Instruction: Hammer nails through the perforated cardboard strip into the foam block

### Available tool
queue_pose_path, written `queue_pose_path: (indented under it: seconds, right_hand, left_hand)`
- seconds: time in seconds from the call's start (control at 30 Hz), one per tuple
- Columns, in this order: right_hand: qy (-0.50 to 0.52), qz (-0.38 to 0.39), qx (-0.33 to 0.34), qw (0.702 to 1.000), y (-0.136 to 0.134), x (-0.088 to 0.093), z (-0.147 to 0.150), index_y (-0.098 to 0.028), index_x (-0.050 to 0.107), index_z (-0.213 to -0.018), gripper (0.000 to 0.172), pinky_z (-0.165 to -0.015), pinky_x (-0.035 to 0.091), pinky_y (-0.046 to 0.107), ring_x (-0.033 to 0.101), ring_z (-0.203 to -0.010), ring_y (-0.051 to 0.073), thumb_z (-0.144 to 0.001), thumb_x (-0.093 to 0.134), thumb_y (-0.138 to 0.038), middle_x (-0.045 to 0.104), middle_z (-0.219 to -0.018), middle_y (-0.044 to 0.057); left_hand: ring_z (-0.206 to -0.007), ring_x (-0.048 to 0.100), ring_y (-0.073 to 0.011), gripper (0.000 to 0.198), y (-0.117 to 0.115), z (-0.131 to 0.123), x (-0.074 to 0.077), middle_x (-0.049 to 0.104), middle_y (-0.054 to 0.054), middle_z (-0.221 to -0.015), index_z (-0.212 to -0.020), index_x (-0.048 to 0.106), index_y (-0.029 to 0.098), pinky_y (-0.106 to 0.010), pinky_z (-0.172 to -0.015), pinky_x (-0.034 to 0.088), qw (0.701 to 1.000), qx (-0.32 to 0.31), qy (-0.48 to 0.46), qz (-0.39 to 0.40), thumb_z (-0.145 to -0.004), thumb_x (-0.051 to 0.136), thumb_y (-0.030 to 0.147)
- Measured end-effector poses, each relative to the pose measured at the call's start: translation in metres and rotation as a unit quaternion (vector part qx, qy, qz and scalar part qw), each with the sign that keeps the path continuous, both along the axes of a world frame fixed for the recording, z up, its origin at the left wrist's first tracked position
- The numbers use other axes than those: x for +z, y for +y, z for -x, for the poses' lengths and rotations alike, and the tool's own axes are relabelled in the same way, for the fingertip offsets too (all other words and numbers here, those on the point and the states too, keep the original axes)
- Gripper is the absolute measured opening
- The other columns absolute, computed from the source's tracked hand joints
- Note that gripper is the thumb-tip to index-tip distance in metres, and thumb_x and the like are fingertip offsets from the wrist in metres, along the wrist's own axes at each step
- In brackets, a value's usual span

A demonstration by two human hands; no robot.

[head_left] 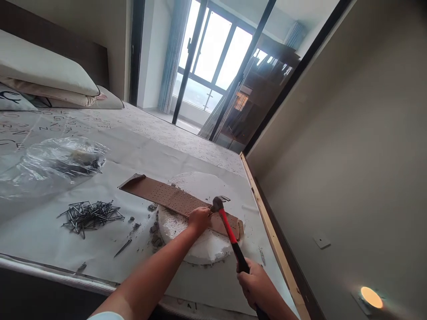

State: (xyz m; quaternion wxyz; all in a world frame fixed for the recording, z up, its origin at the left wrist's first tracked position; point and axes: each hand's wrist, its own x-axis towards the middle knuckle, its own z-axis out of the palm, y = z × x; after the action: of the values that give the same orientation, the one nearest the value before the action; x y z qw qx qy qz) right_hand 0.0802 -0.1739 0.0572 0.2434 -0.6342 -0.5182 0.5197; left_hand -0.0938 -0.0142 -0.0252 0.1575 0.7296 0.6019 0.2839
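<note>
Right hand: the right hand (pixel 255 282) is wrapped tight around the black handle of the hammer (pixel 229 229).
Left hand: the left hand (pixel 199 221) rests on the brown strip (pixel 173 198) with its fingers bent in; the tips are hard to see by the hammer head, so I cannot tell if they pinch anything.
Hammer: its head is right by the left fingers, above the strip.
Brown strip: full of little holes, it lies across the round white foam (pixel 207 252), near the right edge of the bed (pixel 26 122).
Nails: a messy pile of nails (pixel 91 215) sits toward the bed's front edge, left of the foam.
Lone nail: one nail (pixel 122 248) lies nearer that edge.
Bag: a clear plastic bag (pixel 56 162) lies behind the pile.
</note>
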Motion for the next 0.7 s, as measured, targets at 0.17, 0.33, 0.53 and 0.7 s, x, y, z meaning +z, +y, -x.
queue_pose_path:
  seconds: [0.17, 0.33, 0.53, 0.7]
  right_hand:
    - [0.031, -0.046, -0.033, 0.998, 0.000, 0.003, -0.002, -0.023, 0.036, -0.070, 0.011, -0.027, 0.019, 0.019, 0.019, -0.025, 0.004, -0.061, 0.042, -0.025, 0.028, -0.033, -0.014]
    - [0.010, 0.008, -0.036, 0.999, -0.001, -0.015, 0.000, -0.023, 0.035, -0.067, 0.014, -0.026, 0.018, 0.019, 0.023, -0.024, 0.005, -0.054, 0.039, -0.023, 0.028, -0.034, -0.014]
    - [0.022, -0.032, -0.040, 0.998, -0.007, 0.001, -0.008, -0.022, 0.038, -0.071, 0.010, -0.031, 0.022, 0.020, 0.022, -0.028, 0.005, -0.063, 0.043, -0.026, 0.029, -0.038, -0.013]
    - [0.015, -0.030, -0.040, 0.999, -0.006, 0.008, -0.009, -0.022, 0.040, -0.072, 0.008, -0.032, 0.021, 0.020, 0.024, -0.029, 0.006, -0.066, 0.043, -0.027, 0.030, -0.038, -0.012]
  left_hand:
    - [-0.084, 0.061, -0.0206, 0.021, 0.000, 0.000, 0.003, 0.068, -0.008, -0.089, -0.078, 0.068, 0.018, -0.030, -0.074, 0.042, 1.000, -0.008, -0.002, 0.002, -0.082, 0.050, 0.027]
    - [-0.084, 0.061, -0.0217, 0.020, 0.000, 0.000, 0.001, 0.067, -0.008, -0.085, -0.076, 0.068, 0.017, -0.031, -0.074, 0.043, 1.000, -0.011, 0.019, -0.005, -0.080, 0.049, 0.022]
    - [-0.082, 0.061, -0.0218, 0.020, 0.001, 0.000, -0.001, 0.067, -0.009, -0.082, -0.072, 0.068, 0.017, -0.031, -0.075, 0.044, 0.999, -0.022, -0.003, -0.030, -0.076, 0.049, 0.017]
    - [-0.072, 0.058, -0.0167, 0.026, 0.002, 0.007, 0.000, 0.065, -0.004, -0.078, -0.089, 0.067, 0.018, -0.026, -0.066, 0.043, 0.986, -0.022, -0.158, -0.048, -0.068, 0.053, 0.014]
